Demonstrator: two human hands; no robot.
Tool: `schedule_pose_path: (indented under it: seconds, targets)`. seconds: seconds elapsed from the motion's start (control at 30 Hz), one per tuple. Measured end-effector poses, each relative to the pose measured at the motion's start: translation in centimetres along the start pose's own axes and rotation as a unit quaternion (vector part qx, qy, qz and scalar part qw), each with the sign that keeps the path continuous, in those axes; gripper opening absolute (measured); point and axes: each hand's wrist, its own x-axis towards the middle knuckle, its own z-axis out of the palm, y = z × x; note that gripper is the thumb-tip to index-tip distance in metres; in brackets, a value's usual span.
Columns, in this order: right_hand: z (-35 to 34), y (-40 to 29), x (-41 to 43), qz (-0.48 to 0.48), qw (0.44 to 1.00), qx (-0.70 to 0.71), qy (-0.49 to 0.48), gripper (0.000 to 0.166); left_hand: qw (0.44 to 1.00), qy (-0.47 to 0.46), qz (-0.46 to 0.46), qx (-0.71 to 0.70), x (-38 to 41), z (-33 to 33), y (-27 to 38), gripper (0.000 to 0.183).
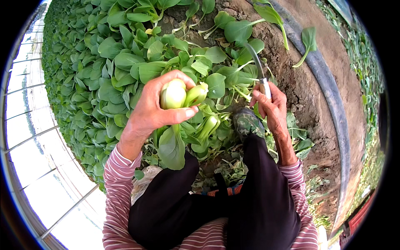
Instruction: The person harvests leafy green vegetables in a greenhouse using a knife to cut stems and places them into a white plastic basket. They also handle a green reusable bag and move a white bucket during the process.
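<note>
My left hand (162, 104) is closed round pale green heads of bok choy (173, 93), their thick bases upward and a broad leaf hanging below. In my right hand (270, 104) is the light handle of a small sickle (257, 61); its curved blade points up and away over loose leaves, apart from the held heads. Another bok choy head (210, 125) lies on leaves just below and right of my left hand. Cut leaves (239, 30) are strewn on the soil between and beyond my hands.
Dense growing bok choy (90, 72) fills the left side. A camouflage shoe (248, 123) stands on the ground near my right hand. A dark flat hose (328, 84) curves along the soil at right, with a loose leaf (308, 42) across it. Greenhouse framing (34, 136) borders the far left.
</note>
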Motion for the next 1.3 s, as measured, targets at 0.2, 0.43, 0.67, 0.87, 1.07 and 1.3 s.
schedule_pose_path:
  seconds: [0.2,0.43,0.67,0.87,1.07,1.3]
  targets:
    - [3.9,4.5,1.2,0.103,0.948,-0.192,-0.234,0.026,0.966,0.020,-0.050,0.252,1.7,-4.8,-7.7,0.044]
    - [6.3,5.5,5.9,0.099,0.970,-0.172,-0.141,0.028,0.928,0.044,-0.069,0.364,-1.8,-6.6,-12.8,0.065]
    - [3.4,7.3,6.3,0.235,0.966,0.080,-0.070,0.018,0.878,0.054,-0.053,0.472,-3.7,-3.1,-15.1,0.060]
    - [3.2,7.4,5.4,0.221,0.966,0.113,-0.071,0.018,0.891,-0.012,0.149,0.428,-3.1,1.4,-6.4,0.052]
    - [3.6,4.9,2.0,0.156,0.959,0.230,-0.048,0.018,0.907,-0.009,0.092,0.412,6.6,0.3,-4.9,0.051]
    - [5.6,4.7,1.5,0.245,0.953,0.062,-0.165,0.021,0.920,0.053,0.042,0.386,8.9,-8.3,-8.1,0.074]
